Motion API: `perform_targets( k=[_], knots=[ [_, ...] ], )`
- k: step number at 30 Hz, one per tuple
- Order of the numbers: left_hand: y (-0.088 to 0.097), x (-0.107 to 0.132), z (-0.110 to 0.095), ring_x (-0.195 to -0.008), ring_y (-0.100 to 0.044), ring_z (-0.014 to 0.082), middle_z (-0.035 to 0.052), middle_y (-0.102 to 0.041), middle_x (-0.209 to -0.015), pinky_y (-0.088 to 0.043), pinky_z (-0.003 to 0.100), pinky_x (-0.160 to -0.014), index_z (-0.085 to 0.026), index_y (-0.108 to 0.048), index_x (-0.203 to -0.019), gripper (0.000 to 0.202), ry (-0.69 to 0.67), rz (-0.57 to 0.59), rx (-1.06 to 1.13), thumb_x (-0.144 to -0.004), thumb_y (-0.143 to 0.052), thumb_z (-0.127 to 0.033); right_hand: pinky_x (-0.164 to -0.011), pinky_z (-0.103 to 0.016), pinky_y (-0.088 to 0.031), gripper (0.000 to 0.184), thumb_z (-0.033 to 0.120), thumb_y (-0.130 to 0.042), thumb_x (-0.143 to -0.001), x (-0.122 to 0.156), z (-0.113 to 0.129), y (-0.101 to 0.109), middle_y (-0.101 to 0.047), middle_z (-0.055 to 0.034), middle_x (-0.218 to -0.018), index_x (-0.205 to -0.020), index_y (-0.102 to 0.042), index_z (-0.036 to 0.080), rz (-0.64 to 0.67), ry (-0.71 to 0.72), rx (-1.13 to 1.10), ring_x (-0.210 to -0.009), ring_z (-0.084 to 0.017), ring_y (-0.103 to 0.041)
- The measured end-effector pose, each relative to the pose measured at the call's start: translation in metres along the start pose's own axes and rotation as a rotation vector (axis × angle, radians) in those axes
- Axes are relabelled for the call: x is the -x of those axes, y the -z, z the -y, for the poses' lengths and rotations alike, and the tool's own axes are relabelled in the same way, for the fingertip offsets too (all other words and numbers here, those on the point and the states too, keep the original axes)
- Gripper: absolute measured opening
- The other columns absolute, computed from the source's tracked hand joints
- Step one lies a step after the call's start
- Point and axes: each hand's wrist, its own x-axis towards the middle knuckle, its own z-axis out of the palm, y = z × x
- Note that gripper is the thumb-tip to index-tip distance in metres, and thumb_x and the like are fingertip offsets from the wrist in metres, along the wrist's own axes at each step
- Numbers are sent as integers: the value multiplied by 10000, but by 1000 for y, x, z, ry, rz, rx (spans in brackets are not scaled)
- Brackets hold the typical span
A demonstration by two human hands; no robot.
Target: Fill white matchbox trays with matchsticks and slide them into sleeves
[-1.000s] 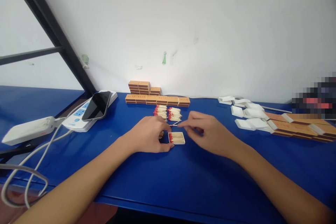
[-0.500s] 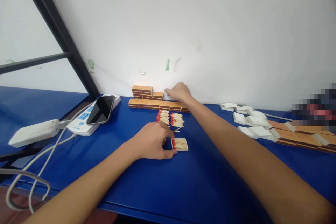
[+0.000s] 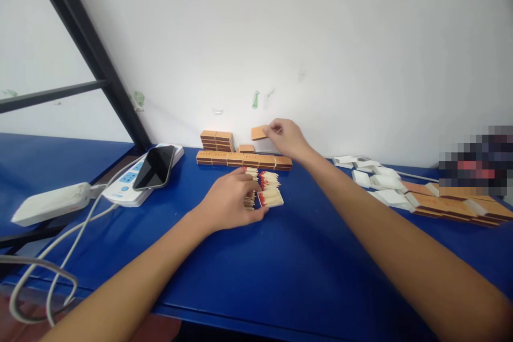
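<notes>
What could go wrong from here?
1. Spill: the open match tray at the left hand looks tilted, so its matches might slide out.
2. Slip: the right hand pinches the raised orange box by one end, so it could twist or drop.
3. Knock: that box is near the stacked boxes and might bump them.

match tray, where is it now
In the head view, the match tray is just right of centre, held by the left hand, before loose matches.
</notes>
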Motion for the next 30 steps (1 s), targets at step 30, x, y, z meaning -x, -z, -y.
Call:
perform_targets(
  k=[30],
  knots=[
    [-7,-1,4,-878,-686,251,101,-720,-972,-540,368,-757,-184,-801,-1068,320,121,-116,85,-829,-803,-396,-479,-285,-537,510,682,-756,-815,136,-50,36,-696,-28,-665,-902,-645,192,305,-243,-678,-518,-149,-627]
  ],
)
